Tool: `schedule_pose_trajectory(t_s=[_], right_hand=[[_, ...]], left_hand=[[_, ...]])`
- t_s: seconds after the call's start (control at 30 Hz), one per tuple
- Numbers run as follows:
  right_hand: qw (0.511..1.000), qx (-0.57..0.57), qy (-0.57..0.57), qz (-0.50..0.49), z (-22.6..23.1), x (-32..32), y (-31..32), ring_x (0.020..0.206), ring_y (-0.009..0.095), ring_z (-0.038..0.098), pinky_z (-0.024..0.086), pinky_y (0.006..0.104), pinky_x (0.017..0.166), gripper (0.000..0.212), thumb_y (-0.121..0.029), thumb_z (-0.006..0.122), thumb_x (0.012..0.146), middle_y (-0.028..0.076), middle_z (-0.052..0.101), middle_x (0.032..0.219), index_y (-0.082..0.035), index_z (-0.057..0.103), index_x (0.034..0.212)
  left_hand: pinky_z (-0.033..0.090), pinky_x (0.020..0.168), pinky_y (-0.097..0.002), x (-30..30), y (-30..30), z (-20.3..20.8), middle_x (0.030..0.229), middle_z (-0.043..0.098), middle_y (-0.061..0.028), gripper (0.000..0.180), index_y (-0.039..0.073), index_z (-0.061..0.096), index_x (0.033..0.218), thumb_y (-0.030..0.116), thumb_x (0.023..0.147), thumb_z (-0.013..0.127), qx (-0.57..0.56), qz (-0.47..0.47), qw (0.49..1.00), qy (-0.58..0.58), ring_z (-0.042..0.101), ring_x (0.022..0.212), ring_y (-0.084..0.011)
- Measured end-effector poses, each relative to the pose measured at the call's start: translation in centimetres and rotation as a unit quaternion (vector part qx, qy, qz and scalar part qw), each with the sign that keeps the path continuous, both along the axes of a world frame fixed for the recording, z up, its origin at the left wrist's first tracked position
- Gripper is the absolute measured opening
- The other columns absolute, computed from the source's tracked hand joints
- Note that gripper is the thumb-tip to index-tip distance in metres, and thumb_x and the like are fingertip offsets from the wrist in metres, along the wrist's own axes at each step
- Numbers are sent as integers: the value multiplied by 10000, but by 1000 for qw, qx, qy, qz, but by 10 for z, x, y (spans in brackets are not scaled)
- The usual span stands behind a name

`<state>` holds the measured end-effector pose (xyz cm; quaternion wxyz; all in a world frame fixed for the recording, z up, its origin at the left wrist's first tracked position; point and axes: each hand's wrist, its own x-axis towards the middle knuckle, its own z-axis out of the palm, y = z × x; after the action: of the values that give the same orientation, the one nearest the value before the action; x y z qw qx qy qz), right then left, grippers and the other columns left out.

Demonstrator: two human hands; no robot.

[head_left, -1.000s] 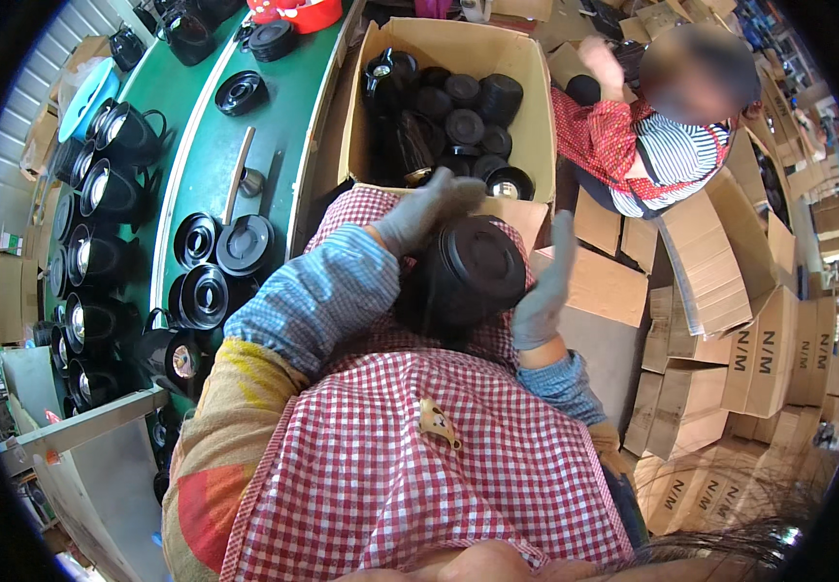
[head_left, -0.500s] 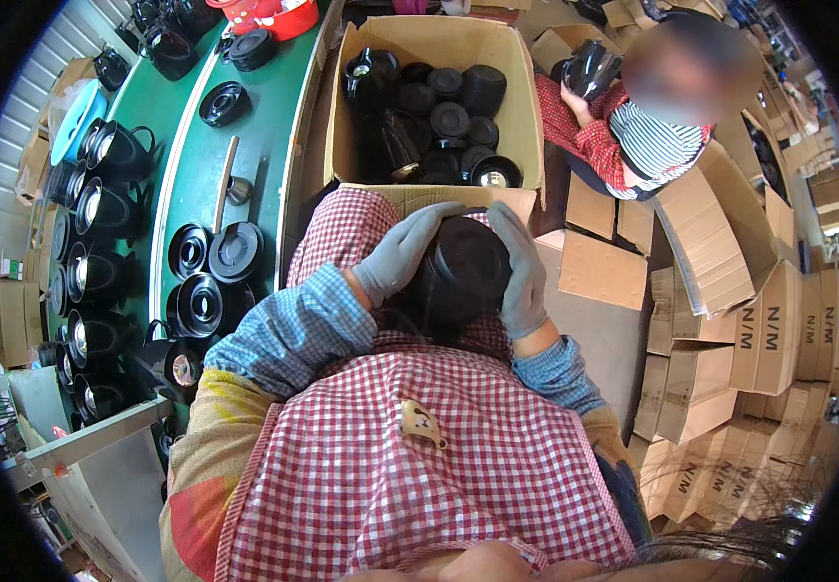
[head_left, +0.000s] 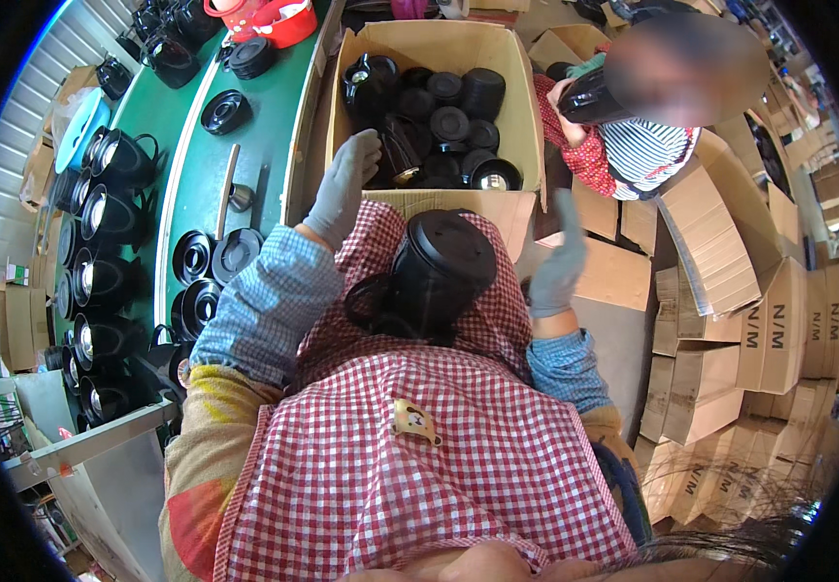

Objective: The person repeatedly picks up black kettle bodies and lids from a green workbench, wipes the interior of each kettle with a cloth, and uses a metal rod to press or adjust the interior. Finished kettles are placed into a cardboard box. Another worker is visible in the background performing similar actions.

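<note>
A black lidded jug (head_left: 439,276) sits on my checked apron between my thighs, its round lid tilted toward the far side and its handle at the left. My left hand (head_left: 342,189), in a grey glove, is raised beyond the jug to its left, fingers stretched out and holding nothing. To the right of the jug is my right hand (head_left: 559,264), also gloved in grey, flat and apart from it. Its fingertips are smeared by motion. Past my knees stands a cardboard box (head_left: 342,126) holding several black lids and vessel parts.
A green workbench (head_left: 191,175) at the left carries rows of black jugs (head_left: 104,276), loose black lids (head_left: 237,254) and a wooden-handled tool (head_left: 229,184). At the far right, a person (head_left: 647,145) holds a black vessel. Cardboard cartons (head_left: 706,388) are stacked at the right.
Both my hands have come off the jug and spread apart, the left up and leftward, the right out to the right. The other person has raised their vessel closer to themselves.
</note>
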<state>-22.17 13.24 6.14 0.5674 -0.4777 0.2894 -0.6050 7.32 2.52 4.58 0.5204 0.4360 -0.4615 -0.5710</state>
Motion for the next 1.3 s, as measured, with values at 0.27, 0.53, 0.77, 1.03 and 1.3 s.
schedule_pose_trajectory(t_s=[0.27,0.53,0.77,1.03,1.3], right_hand=[[980,55,116,-151,-37,31,0,1334,262,526,419,344,1126,787,-590,183,1073,172,572,1418,22,447,1493],[967,-87,232,-52,4,38,4,1491,326,337,228,410,1232,840,-624,135,1054,198,397,1582,14,349,1557],[877,-236,418,17,-3,48,40,1461,399,352,262,494,1215,672,-506,400,1049,206,426,1552,-29,435,1522],[701,-430,556,116,41,23,-38,1453,406,343,230,565,1211,1024,-785,625,725,172,412,1554,-141,484,1508],[611,-567,548,68,29,117,-13,1489,363,307,165,617,1217,846,-598,692,735,110,389,1581,-216,525,1471]], left_hand=[[359,1169,-407,-52,36,14,1451,527,-217,579,-48,534,1399,416,1115,337,98,-134,986,-37,515,1337,-325],[403,1113,-322,-49,71,45,1347,597,-106,387,-14,570,1362,242,1078,511,-73,-219,970,-75,551,1244,-198],[399,1161,-345,-13,53,1,1466,534,-128,498,12,451,1500,188,1047,563,121,-412,903,17,508,1350,-226],[499,1038,-360,-26,23,-3,1300,632,-119,378,25,599,1338,177,992,611,-187,-446,859,-168,602,1216,-272],[526,864,-456,-83,-9,40,982,725,-196,434,66,752,980,468,964,588,-209,-455,714,-489,704,913,-361]])
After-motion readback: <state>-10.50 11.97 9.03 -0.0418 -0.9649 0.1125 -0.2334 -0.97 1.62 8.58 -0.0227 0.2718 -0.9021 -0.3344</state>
